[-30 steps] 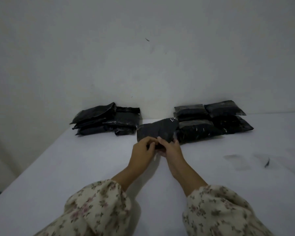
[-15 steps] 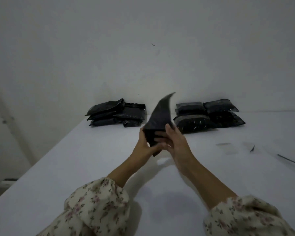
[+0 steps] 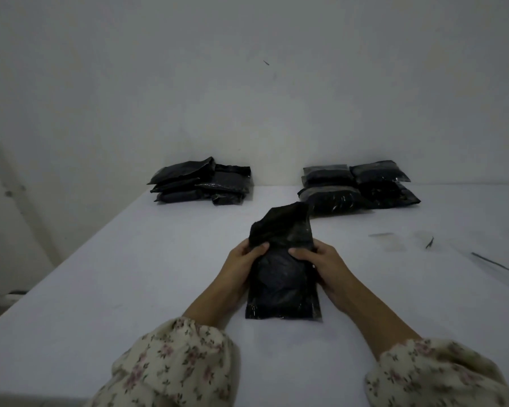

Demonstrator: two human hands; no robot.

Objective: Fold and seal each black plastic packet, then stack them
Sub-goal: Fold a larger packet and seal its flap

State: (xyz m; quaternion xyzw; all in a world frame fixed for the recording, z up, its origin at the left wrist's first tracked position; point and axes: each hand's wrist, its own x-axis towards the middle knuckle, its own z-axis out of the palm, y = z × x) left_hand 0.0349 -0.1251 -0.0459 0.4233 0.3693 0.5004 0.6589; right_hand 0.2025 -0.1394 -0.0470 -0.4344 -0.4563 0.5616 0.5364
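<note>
On the near part of the white counter [image 3: 124, 289], between two floral sleeves, a black packet [image 3: 282, 283] lying lengthwise, bottom edge flat, top flap [image 3: 279, 224] raised and crumpled. Clamped on its long edges at mid-height: left hand [image 3: 241, 261] and right hand [image 3: 323, 261], each grip closed on the plastic with the thumb on top (fingers beneath, hidden). Best done now: smooth the flap flat, square it to the sides, fold it over, press the crease end to end. Farther back, two heaps of black packets, well apart: left pile [image 3: 200, 183], right pile [image 3: 359, 186].

Bare packing room: white table [image 3: 100, 274], plain wall [image 3: 247, 83], stacked packets [image 3: 362, 186]
</note>
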